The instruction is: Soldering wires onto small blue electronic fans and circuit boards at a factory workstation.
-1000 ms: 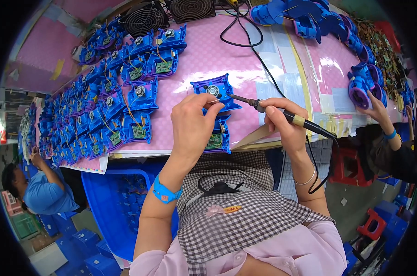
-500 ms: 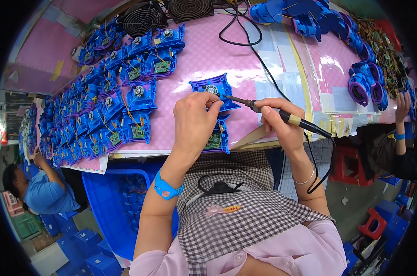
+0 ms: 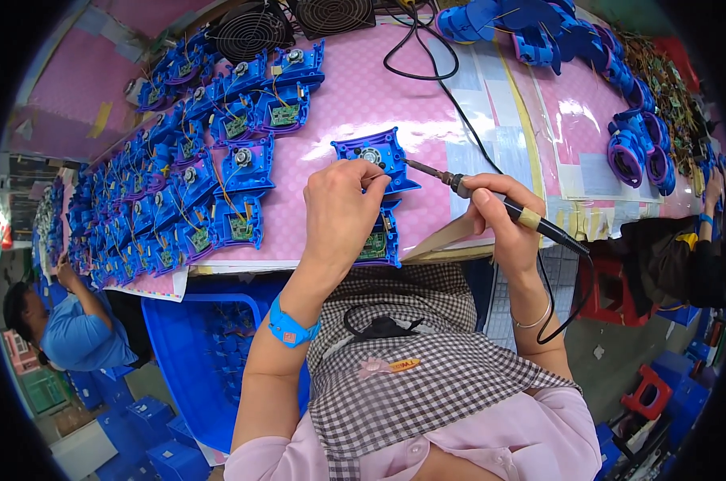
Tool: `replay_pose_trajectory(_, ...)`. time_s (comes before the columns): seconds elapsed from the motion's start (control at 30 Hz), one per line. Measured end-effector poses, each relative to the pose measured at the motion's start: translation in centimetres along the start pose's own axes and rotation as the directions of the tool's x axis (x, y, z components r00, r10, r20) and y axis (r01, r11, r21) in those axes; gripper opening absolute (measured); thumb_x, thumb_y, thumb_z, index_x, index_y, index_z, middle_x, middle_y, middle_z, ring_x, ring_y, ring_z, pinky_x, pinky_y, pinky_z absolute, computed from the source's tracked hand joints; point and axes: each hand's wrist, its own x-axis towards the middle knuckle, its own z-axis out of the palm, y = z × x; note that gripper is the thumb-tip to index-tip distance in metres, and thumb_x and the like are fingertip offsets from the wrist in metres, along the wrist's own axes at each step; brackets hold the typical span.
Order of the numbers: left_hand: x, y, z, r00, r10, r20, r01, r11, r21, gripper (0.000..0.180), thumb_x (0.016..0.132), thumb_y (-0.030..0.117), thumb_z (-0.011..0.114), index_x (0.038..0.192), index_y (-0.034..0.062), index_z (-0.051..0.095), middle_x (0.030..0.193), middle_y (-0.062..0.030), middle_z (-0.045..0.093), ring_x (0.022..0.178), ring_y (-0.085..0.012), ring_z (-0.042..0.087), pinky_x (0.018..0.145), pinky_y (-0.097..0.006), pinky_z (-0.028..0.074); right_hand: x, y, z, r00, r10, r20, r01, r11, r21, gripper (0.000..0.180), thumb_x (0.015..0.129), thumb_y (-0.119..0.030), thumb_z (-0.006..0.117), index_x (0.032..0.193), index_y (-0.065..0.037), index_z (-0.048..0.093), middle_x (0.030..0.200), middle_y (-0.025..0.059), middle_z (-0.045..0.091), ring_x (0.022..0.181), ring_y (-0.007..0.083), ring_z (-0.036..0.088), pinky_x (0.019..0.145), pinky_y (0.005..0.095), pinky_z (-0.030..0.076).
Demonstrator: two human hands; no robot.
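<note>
Blue housing (image 3: pixel 391 150), lying near the front of the pink surface (image 3: pixel 411 96), looks light, stiff plastic, best steadied by its rim; left hand (image 3: pixel 339 200) pinched narrow over it, contents unclear; right hand (image 3: pixel 514 239) holds soldering iron (image 3: pixel 461 185) by its handle, metal end probably hot.

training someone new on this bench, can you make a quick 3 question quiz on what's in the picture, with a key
1. Name the tool in the right hand.
2. True or false: the left hand lies flat on the pink table.
3. Where is the large blue bin?
a) on top of the table
b) below the table's near edge, on the person's left
c) below the table's near edge, on the person's right

Key:
1. A soldering iron.
2. False: it is curled, over a blue housing.
3. b
</note>
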Motion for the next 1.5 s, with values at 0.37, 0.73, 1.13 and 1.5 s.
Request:
replay_pose_trajectory(0.37, -0.2, 0.1, -0.6, 1.000, -0.007, 0.017, 0.006, 1.000, 0.016, 0.011, 0.074, 0.009, 0.072, 0.081, 0.0002, 0.071, 0.077, -0.0135, 0.069, 0.067, -0.0213, 0.066, 0.060, -0.032, 0.049, -0.1, 0.3, 0.2, 0.998, -0.028, 0.051, 0.029, 0.999, -0.025, 0.018, 0.085, -0.005, 0.061, 0.100, 0.005, 0.066, 0.071, 0.0065, 0.062, 0.056, 0.0085, 0.053, 0.051, 0.0206, 0.042)
replay_pose_trajectory(0.73, -3.9, -3.6, -4.3, 0.918, -0.342, -0.200, 0.284, 0.920, -0.269, 0.013, 0.079, 0.011, 0.072, 0.085, 0.0008, 0.069, 0.068, -0.0050, 0.058, 0.058, -0.0107, 0.047, 0.053, -0.025, 0.038, 0.2, -0.7, 0.2, 0.895, -0.425, 0.137, 0.446, 0.841, -0.305, 0.039, 0.088, -0.028, 0.067, 0.112, 0.002, 0.062, 0.091, 0.0109, 0.060, 0.079, 0.0160, 0.054, 0.069, 0.0271, 0.043)
replay_pose_trajectory(1.13, -2.2, 0.1, -2.5, 0.955, -0.238, -0.180, 0.146, 0.899, -0.413, 0.007, 0.078, 0.005, 0.073, 0.084, 0.0018, 0.071, 0.076, 0.0024, 0.066, 0.055, 0.0006, 0.040, 0.047, -0.018, 0.029, -0.2, -0.1, 1.3, 0.993, -0.103, 0.053, 0.106, 0.992, -0.062, 0.017, 0.082, 0.001, 0.062, 0.098, 0.006, 0.066, 0.082, 0.0131, 0.066, 0.061, 0.0131, 0.062, 0.054, 0.0224, 0.049)
replay_pose_trajectory(1.5, -1.3, -0.2, -1.2, 0.986, -0.024, -0.164, 0.012, 0.997, -0.074, 0.011, 0.076, 0.008, 0.069, 0.084, 0.0011, 0.069, 0.075, -0.0113, 0.067, 0.068, -0.0246, 0.065, 0.063, -0.034, 0.050, 0.1, 0.7, 2.0, 0.996, -0.086, -0.008, 0.085, 0.996, -0.032, 0.016, 0.080, -0.006, 0.068, 0.094, 0.001, 0.070, 0.079, 0.0076, 0.069, 0.063, 0.0077, 0.060, 0.055, 0.0205, 0.045)
